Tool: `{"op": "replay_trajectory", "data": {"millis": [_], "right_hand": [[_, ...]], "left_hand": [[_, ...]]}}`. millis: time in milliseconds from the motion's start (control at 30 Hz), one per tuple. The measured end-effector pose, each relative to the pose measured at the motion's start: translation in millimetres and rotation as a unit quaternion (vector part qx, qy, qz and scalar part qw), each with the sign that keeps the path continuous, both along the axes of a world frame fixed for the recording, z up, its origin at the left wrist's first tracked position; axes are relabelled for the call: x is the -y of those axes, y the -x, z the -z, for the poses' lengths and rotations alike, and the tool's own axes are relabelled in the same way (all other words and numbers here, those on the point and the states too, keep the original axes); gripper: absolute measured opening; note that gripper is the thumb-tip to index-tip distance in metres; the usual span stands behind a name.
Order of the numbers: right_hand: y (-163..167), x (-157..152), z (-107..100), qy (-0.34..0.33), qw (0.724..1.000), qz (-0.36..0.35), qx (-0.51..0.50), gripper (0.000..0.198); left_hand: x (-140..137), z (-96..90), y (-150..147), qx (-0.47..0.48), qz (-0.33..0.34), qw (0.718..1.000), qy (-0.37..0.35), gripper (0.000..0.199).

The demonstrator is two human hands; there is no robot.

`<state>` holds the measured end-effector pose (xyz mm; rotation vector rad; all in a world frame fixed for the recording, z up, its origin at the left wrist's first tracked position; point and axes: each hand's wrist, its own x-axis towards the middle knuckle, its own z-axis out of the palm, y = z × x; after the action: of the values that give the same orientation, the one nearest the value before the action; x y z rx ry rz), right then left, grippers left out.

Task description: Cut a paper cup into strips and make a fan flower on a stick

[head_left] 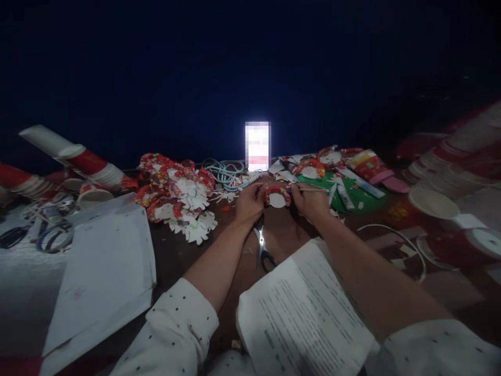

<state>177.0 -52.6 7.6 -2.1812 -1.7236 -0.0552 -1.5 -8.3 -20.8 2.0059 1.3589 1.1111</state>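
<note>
Pinching rounded, red-rimmed white paper piece between left hand and right hand, could crease or tear it by pulling unevenly.

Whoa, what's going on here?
Someone is sitting with both hands at a little red-rimmed white piece. The left hand seems to hold one edge of the piece, and the right hand is at the other side, with what looks like a thin pale stick. Scissors lie just below, by the printed paper. More red and white pieces are heaped to the left, and a bright screen glows ahead.
</note>
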Motion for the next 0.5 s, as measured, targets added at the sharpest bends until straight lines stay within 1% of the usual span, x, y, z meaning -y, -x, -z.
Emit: {"op": "replay_trajectory", "data": {"millis": [100, 233, 300, 433, 500], "right_hand": [[1, -1, 5, -0.018, 0.998, -0.042, -0.038, 0.042], [2, -2, 10, -0.014, 0.993, -0.071, -0.092, 0.039], [2, -2, 8, -0.013, 0.992, -0.061, -0.11, 0.038], [2, 1, 1, -0.013, 0.989, -0.019, -0.146, 0.041], [5, 2, -3, -0.009, 0.987, -0.014, -0.157, 0.043]], "left_hand": [[1, -1.4, 1, -0.008, -0.028, 1.0, 0.008, 0.028], [2, -2.8, 2, -0.017, -0.062, 0.998, 0.006, 0.028], [2, -3.5, 2, -0.017, -0.07, 0.997, 0.004, 0.028], [3, -5.1, 2, -0.016, -0.082, 0.997, 0.004, 0.027], [3, -5.8, 2, -0.02, -0.083, 0.996, 0.007, 0.026]]}}
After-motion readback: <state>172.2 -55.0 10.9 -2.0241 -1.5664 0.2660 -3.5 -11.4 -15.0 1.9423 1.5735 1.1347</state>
